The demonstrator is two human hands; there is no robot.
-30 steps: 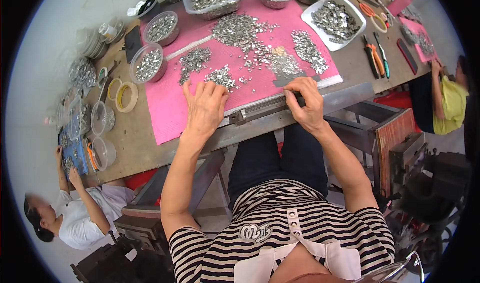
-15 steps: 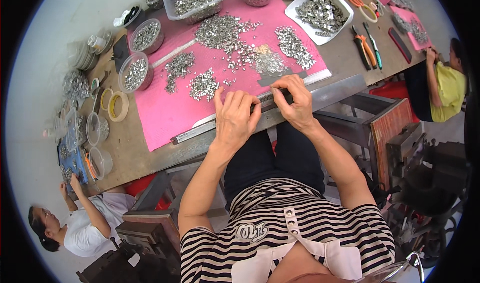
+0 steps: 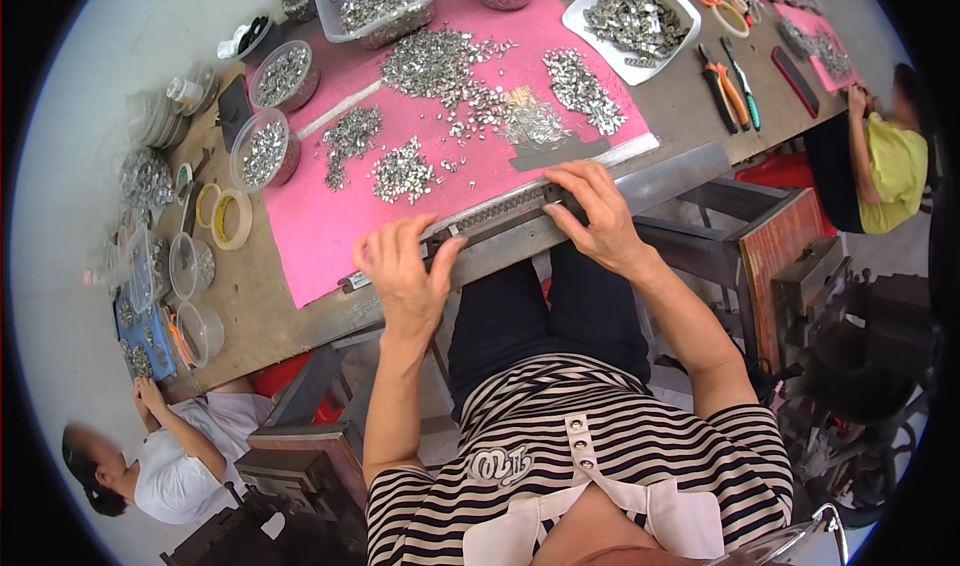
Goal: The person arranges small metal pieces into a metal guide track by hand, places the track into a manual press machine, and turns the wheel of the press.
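A long brown workbench [image 3: 235,278] is running from side to side, and a person in a striped collared shirt [image 3: 590,386] is sitting at it, facing the pink mat [image 3: 300,228]. A co-worker in a white top [image 3: 185,471] is sitting to the left of the mat, and another in a yellow top [image 3: 885,171] is sitting to its right.

A narrow dark metal bar [image 3: 490,228] is lying along the mat's near edge. Toward the mat's far right, a white square dish [image 3: 580,14] is holding metal pieces; at its far left, a clear rectangular tub [image 3: 327,16] is holding more.

The right hand [image 3: 598,216] is closing thumb and fingers around the bar's right end, at the near edge of the mat. The left hand [image 3: 408,271] is curving over the bar's left part, its thumb and fingers standing apart; whether they are pressing on it, one cannot tell.

Orange-and-black pliers [image 3: 716,91] are lying to the right of the mat, and a roll of tan tape [image 3: 246,218] is resting to its left. Heaps of silvery metal bits [image 3: 430,64] are spreading over the mat. A row of tiny metal links [image 3: 510,205] is filling the bar's channel, beside the mat's near edge.
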